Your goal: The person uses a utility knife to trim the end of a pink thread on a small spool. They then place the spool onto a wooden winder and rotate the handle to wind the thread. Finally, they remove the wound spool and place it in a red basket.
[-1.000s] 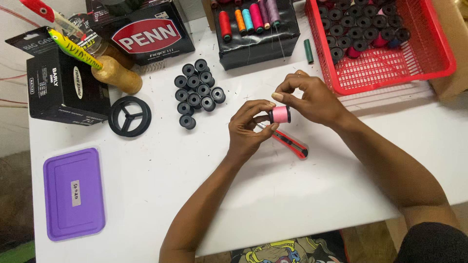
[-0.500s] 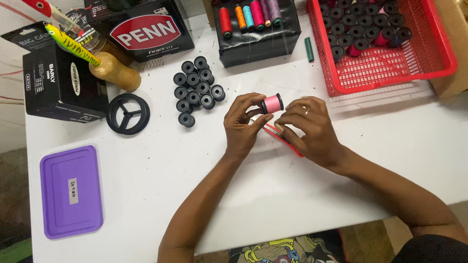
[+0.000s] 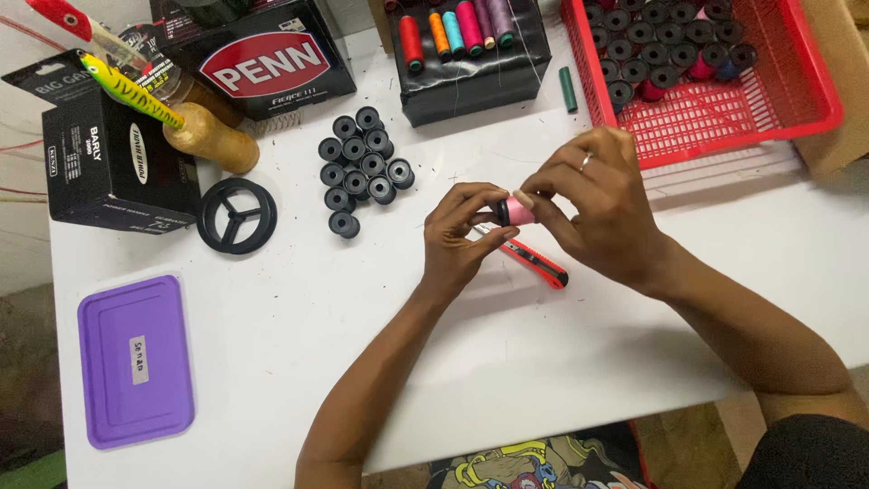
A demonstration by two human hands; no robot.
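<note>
A small spool of pink thread (image 3: 517,211) with black ends is held above the white table (image 3: 299,308) between both hands. My left hand (image 3: 462,240) grips its left end with thumb and fingers. My right hand (image 3: 597,208) pinches the right side of it, a ring on one finger. Under the hands lies a red utility knife (image 3: 541,266), partly hidden by my left hand. A cluster of several black empty spools (image 3: 360,169) stands to the left of my left hand.
A red basket (image 3: 724,109) holds several spools at the back right. A black box with coloured thread cones (image 3: 457,27) stands at the back. Black boxes, a wooden handle (image 3: 210,138), a black ring (image 3: 237,215) and a purple lid (image 3: 136,359) lie to the left.
My right hand dropped down to the knife half a second ago, then rose again to pinch the pink spool's right side. My left hand kept hold of the spool throughout.
</note>
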